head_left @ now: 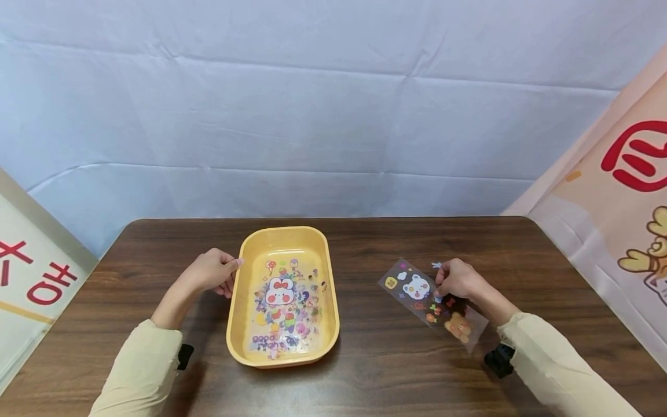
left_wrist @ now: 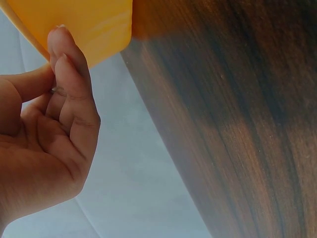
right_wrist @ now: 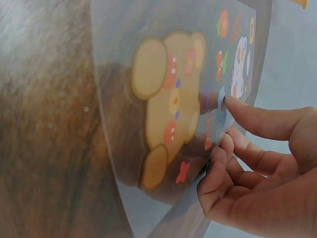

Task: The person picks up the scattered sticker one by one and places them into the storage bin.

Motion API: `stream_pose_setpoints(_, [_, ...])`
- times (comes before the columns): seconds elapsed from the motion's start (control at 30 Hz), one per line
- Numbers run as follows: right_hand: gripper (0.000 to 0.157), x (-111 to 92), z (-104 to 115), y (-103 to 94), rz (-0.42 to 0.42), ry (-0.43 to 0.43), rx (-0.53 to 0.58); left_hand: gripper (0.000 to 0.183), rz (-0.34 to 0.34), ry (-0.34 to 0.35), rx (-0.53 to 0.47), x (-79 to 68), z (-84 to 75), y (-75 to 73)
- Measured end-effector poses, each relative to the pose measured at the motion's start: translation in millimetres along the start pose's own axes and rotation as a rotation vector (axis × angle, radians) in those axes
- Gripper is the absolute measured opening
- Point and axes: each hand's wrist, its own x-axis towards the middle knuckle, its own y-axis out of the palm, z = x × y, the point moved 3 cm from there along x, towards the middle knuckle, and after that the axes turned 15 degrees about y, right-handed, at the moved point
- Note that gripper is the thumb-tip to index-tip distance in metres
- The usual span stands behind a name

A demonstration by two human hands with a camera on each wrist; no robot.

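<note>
A yellow rectangular tray rests on the table, left of centre. My left hand pinches its left rim between thumb and fingers; the left wrist view shows the grip at the yellow wall. Clear sticker sheets lie inside the tray, overlapping, with a white bunny with a red bow on top. To the right, my right hand pinches a clear sticker sheet at its far long edge. A white bear and a brown bear are printed on it, with small fruits and bows between them.
The dark wood table runs back to a pale cloth backdrop. Printed panels with red lettering stand at the left and the right. Dark wrist straps show at both cuffs.
</note>
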Motion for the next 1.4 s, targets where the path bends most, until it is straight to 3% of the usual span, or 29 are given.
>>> stream_pose_setpoints(0.57, [0.015,0.5,-1.2,2.8,0.011,0.009,0.055,0.036,-0.003,-0.004,-0.004,-0.2,-1.4,0.6])
stream_pose_setpoints(0.83, [0.009,1.1,-2.8,2.7,0.099,0.014,0.112,0.038,-0.004,0.005,-0.012,0.1,-1.6,0.3])
stream_pose_setpoints(1.4, [0.007,-1.5,-3.3,-3.2,0.177,-0.042,0.156,0.036,0.000,0.009,-0.015,0.3,-0.9,0.2])
